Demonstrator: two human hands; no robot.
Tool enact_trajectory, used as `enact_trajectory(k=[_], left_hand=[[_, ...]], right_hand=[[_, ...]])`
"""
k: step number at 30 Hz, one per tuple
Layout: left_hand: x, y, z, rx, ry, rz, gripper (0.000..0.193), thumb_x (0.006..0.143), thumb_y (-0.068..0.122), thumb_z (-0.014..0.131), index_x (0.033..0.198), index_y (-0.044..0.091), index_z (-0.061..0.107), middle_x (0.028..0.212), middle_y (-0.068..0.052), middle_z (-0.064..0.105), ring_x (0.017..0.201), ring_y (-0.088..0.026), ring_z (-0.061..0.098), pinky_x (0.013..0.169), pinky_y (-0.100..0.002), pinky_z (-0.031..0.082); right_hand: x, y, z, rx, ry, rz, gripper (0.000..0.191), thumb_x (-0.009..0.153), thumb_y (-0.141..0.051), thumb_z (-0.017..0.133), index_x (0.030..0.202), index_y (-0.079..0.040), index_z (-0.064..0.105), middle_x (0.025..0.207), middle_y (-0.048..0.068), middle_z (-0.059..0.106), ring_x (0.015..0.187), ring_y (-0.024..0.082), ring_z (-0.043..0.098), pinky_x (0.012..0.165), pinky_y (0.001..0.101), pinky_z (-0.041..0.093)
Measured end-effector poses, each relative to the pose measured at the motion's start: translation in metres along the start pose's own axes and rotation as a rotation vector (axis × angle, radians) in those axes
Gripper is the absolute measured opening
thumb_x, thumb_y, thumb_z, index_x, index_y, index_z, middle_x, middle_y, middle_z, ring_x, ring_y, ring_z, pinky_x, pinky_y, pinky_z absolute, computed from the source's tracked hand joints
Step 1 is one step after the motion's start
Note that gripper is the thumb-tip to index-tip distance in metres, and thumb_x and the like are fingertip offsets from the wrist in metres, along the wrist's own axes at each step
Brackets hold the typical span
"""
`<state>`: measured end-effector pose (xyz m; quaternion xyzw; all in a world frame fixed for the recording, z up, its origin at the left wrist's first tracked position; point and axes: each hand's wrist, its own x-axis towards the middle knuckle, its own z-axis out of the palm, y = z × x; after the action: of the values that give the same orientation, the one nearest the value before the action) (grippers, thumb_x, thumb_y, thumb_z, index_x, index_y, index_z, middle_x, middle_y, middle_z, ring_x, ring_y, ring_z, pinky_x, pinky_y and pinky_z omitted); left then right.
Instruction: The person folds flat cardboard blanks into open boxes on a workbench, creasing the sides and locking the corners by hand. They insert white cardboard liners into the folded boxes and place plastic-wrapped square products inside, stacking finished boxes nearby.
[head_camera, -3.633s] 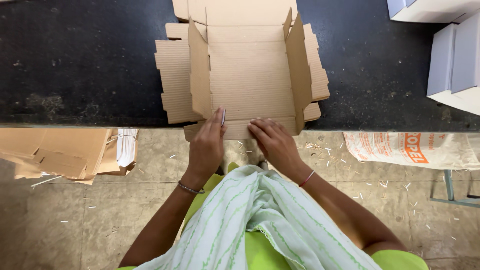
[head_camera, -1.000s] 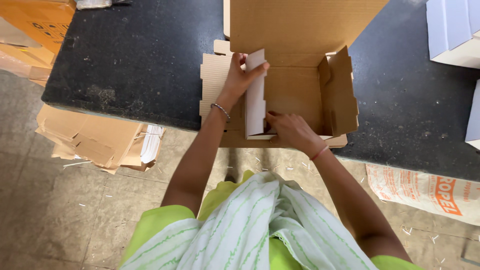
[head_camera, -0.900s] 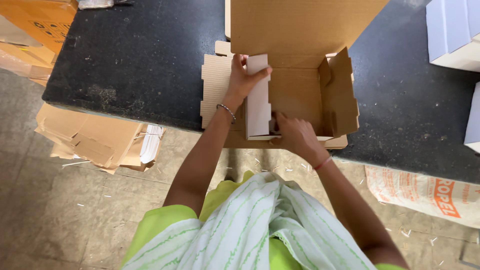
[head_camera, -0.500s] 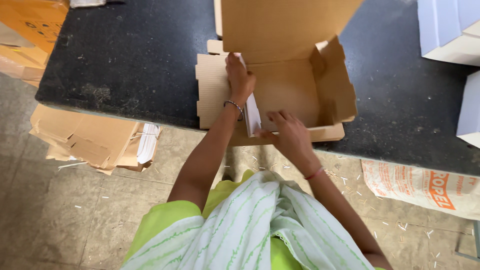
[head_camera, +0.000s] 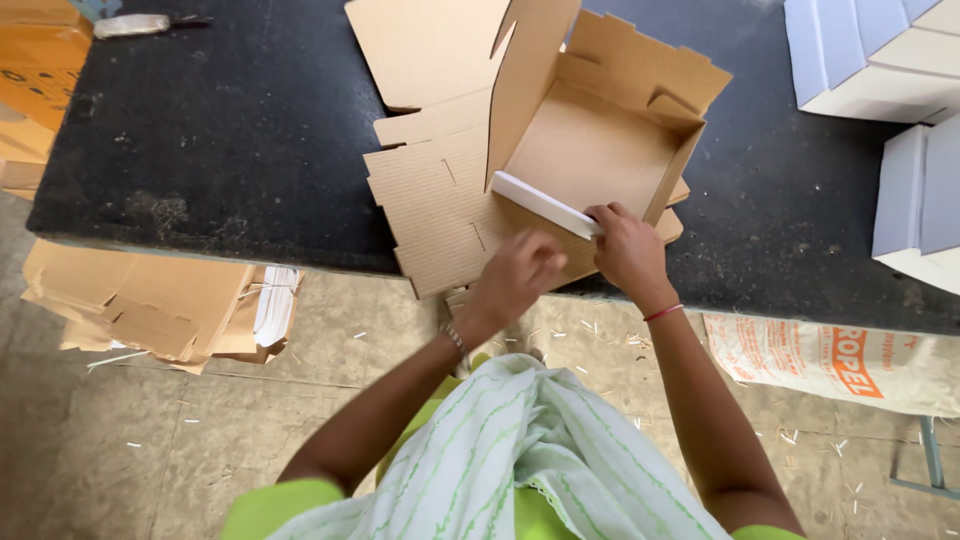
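Note:
A brown corrugated cardboard box (head_camera: 590, 140) stands half folded on the black table (head_camera: 220, 140), its side walls up and its lid flap raised at the back. The near wall (head_camera: 545, 205), white on its outer face, is folded up along the front. My right hand (head_camera: 625, 245) grips the right end of that wall. My left hand (head_camera: 515, 280) is blurred, its fingers curled just below the wall's middle, over the flat flap (head_camera: 440, 210) that lies to the left.
A pile of flat cardboard blanks (head_camera: 160, 310) lies on the floor under the table's left edge. White finished boxes (head_camera: 880, 60) stand stacked at the table's right. A printed sack (head_camera: 830, 355) lies on the floor at right. A tool (head_camera: 140, 22) rests at the far left.
The box has turned clockwise on the table. The left wall that my left hand held upright is now down, and the white-faced near wall is folded up with my right hand on it.

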<state>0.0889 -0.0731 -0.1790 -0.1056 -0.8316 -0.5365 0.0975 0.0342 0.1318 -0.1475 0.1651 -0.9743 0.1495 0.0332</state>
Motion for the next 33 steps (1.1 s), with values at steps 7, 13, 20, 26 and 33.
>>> enact_trajectory(k=[7,13,20,26,33], left_hand=[[0.098,-0.02,-0.009,0.582,-0.018,0.473,0.052,0.077,0.049,0.074,0.109,0.009,0.065,0.109,-0.01,0.06,0.106,-0.03,0.06,0.088,-0.043,0.047],[0.106,-0.042,0.0,0.679,-0.268,0.373,0.044,0.091,0.063,0.063,0.093,0.019,0.072,0.102,-0.003,0.062,0.102,-0.026,0.061,0.084,-0.048,0.045],[0.111,-0.035,-0.003,0.624,-0.272,0.429,0.046,0.088,0.062,0.066,0.084,0.016,0.071,0.088,-0.003,0.067,0.088,-0.027,0.068,0.07,-0.046,0.051],[0.114,-0.03,-0.006,0.545,-0.326,0.43,0.037,0.086,0.052,0.072,0.08,0.016,0.071,0.079,-0.002,0.068,0.082,-0.029,0.069,0.067,-0.047,0.052],[0.112,-0.038,-0.046,0.892,-0.406,0.485,0.01,0.085,0.025,0.071,0.093,0.024,0.077,0.106,0.003,0.071,0.122,-0.022,0.06,0.112,-0.04,0.045]], right_hand=[[0.005,-0.006,0.017,-0.053,0.197,-0.083,0.025,0.089,-0.028,0.074,0.102,-0.009,0.066,0.099,0.009,0.065,0.091,0.031,0.066,0.075,0.0438,0.053],[0.006,-0.01,0.013,-0.054,0.209,-0.022,0.029,0.088,-0.037,0.075,0.096,-0.01,0.067,0.095,0.008,0.065,0.092,0.029,0.067,0.073,0.0436,0.053],[0.011,-0.01,0.01,-0.079,0.081,0.078,0.028,0.089,-0.038,0.072,0.092,-0.011,0.07,0.092,0.009,0.068,0.085,0.032,0.069,0.071,0.0468,0.054],[0.011,-0.015,0.0,-0.09,0.061,0.091,0.029,0.089,-0.04,0.07,0.09,-0.011,0.071,0.092,0.009,0.07,0.087,0.034,0.07,0.073,0.0483,0.054],[-0.006,-0.043,-0.033,0.198,-0.14,-0.173,0.044,0.085,-0.042,0.075,0.108,-0.005,0.07,0.105,0.015,0.069,0.095,0.037,0.066,0.08,0.0481,0.052]])
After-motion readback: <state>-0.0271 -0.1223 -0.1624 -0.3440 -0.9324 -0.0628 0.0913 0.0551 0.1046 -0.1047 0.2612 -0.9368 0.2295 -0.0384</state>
